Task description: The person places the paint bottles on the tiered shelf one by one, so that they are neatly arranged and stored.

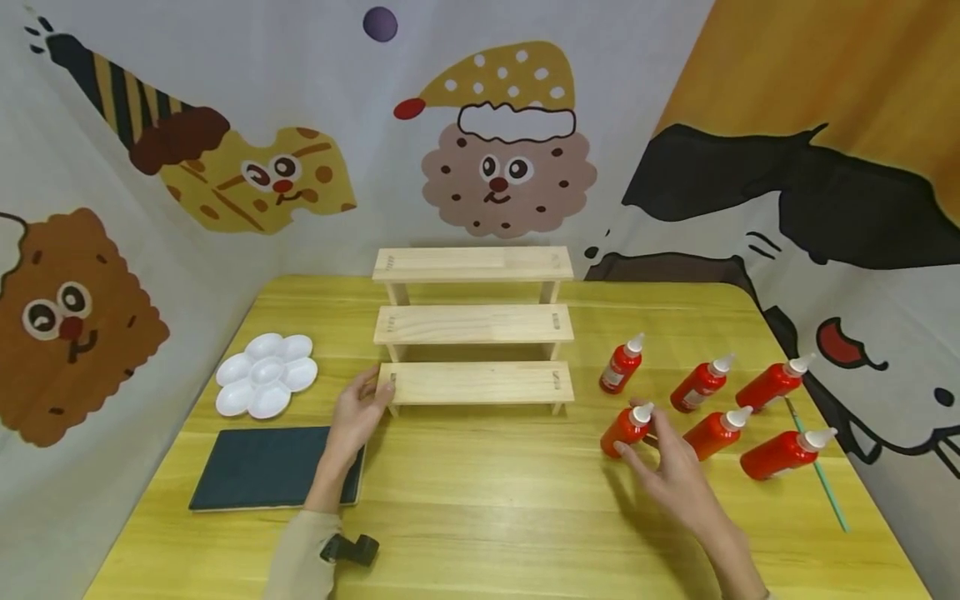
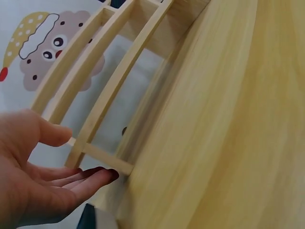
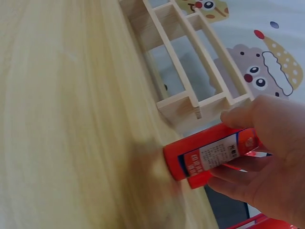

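Observation:
My right hand [image 1: 672,463] holds a red squeeze bottle [image 1: 624,430] with a white nozzle, thumb on one side and fingers on the other. It stands nearly upright, close over the table, its printed label [image 3: 217,153] showing in the right wrist view. At the left end of a three-tier wooden display stand [image 1: 472,383], my left hand [image 1: 357,418] grips the lowest step, thumb over the top and fingers below. Several more red bottles [image 1: 701,385] with white nozzles stand around and beyond my right hand.
A white flower-shaped paint palette [image 1: 267,374] lies at the left, with a dark flat board [image 1: 258,468] in front of it, partly under my left forearm. A thin green stick [image 1: 828,493] lies by the right edge. A cartoon-printed cloth [image 1: 300,75] hangs behind the wooden table [image 1: 480,508].

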`<act>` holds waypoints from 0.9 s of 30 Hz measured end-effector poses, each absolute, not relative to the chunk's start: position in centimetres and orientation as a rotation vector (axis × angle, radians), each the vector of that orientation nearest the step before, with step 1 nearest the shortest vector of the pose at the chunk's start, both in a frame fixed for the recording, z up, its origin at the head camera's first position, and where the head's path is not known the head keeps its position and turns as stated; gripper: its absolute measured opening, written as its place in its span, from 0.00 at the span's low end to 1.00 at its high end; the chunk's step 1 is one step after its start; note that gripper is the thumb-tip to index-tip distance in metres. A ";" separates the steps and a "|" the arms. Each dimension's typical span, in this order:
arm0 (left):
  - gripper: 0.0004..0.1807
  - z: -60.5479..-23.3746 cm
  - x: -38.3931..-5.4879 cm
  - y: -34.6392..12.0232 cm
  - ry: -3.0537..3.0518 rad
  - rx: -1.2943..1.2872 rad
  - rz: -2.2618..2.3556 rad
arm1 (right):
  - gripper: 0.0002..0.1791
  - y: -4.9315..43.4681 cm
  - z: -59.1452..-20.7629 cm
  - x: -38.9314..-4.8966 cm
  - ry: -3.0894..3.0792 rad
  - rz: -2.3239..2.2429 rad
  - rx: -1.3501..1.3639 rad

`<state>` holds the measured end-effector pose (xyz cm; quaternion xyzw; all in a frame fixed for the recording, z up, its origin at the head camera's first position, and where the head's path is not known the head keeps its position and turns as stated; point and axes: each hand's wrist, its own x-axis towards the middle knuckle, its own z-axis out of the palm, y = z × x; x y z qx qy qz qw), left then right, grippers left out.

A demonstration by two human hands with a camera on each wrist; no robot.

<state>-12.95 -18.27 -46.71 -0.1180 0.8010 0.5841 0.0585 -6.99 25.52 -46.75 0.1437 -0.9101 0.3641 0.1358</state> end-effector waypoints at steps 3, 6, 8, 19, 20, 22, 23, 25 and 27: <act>0.35 -47.1 -13.3 -18.0 2.403 -0.387 1.804 | 0.32 25.5 -47.3 -7.1 -2.621 1.091 0.416; 0.35 -47.3 -13.5 -18.1 2.391 -0.411 1.802 | 0.31 25.5 -47.7 -7.2 -2.598 1.099 0.430; 0.35 -47.3 -13.5 -18.1 2.392 -0.419 1.789 | 0.31 25.4 -47.8 -7.3 -2.587 1.094 0.435; 0.35 -47.0 -13.7 -18.5 2.402 -0.415 1.766 | 0.31 24.8 -48.3 -7.5 -2.472 1.139 0.427; 0.35 -47.0 -13.7 -18.5 2.406 -0.413 1.766 | 0.31 24.8 -48.3 -7.5 -2.464 1.146 0.430; 0.34 -47.0 -13.7 -18.4 2.411 -0.406 1.764 | 0.30 24.7 -48.3 -7.4 -2.453 1.150 0.429; 0.34 -47.0 -13.7 -18.4 2.412 -0.399 1.762 | 0.30 24.6 -48.3 -7.4 -2.447 1.150 0.427; 0.34 -47.0 -13.7 -18.2 2.417 -0.389 1.756 | 0.30 24.6 -48.3 -7.4 -2.432 1.152 0.426; 0.34 -47.1 -13.8 -18.0 2.417 -0.383 1.756 | 0.29 24.5 -48.3 -7.4 -2.413 1.157 0.426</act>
